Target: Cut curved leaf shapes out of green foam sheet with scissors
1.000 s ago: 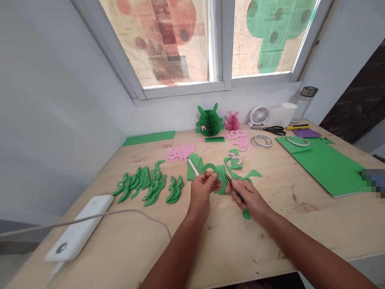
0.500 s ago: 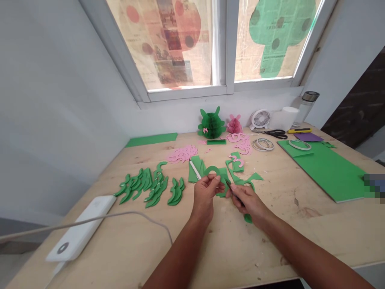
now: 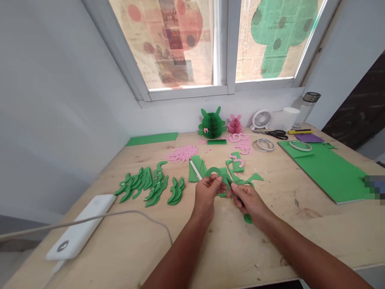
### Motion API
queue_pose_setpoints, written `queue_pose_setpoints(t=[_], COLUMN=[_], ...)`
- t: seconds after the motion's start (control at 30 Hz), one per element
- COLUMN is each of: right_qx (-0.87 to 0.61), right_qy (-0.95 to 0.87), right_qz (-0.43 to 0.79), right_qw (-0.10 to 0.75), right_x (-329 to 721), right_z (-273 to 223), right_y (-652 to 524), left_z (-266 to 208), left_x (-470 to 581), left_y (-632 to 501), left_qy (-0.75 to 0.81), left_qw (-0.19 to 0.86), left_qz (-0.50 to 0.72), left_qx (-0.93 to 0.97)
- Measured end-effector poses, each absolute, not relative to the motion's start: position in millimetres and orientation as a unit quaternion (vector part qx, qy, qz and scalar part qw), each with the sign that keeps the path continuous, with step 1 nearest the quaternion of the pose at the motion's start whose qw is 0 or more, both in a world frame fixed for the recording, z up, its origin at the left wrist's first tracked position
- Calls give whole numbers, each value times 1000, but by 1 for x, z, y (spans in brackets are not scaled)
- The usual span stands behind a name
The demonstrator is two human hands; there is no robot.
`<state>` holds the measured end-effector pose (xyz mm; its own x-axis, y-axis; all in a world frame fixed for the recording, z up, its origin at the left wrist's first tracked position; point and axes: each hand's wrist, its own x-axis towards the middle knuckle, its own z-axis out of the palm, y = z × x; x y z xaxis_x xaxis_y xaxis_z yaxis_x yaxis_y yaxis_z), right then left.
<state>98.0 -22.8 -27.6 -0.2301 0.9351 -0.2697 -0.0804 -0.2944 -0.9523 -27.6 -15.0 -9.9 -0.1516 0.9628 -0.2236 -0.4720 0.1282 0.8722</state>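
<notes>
Pinched in my left hand (image 3: 207, 192) is a curved strip of green paper (image 3: 214, 170), its arch standing above the fingers. My right hand (image 3: 248, 199) is closed around dark scissors (image 3: 229, 181), mostly hidden by the fingers. Their blades meet the green paper just right of my left fingertips. Beneath the hands lie more green sheets, and a white pen (image 3: 195, 170) rests on one of them. Green offcuts (image 3: 255, 176) and a pink curved scrap (image 3: 237, 161) are beyond my right hand. Stacked wavy green cutouts (image 3: 156, 188) spread to the left of my left hand.
A white power bank (image 3: 81, 228) with a grey cable (image 3: 120, 214) sits front left. Along the back stand green (image 3: 212, 124) and pink (image 3: 235, 124) paper figures, a small fan (image 3: 261, 119) and a bottle (image 3: 306, 108). Tape rolls (image 3: 263, 145) and a green board (image 3: 327, 176) lie right.
Both hands have shifted very slightly right in the view, as has the scene. The curved green paper remains in my left hand, with the scissors against it.
</notes>
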Motion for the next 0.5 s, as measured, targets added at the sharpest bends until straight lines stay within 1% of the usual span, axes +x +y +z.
queue_pose_setpoints(t=[0.5], right_qx=[-486], right_qy=[-442], right_qz=[640], right_qw=[398], right_x=[99], right_z=[-29], right_y=[-22], left_z=[-10], left_x=[-28], left_y=[-15], left_qy=[454], left_qw=[603], left_qz=[599], left_qx=[267])
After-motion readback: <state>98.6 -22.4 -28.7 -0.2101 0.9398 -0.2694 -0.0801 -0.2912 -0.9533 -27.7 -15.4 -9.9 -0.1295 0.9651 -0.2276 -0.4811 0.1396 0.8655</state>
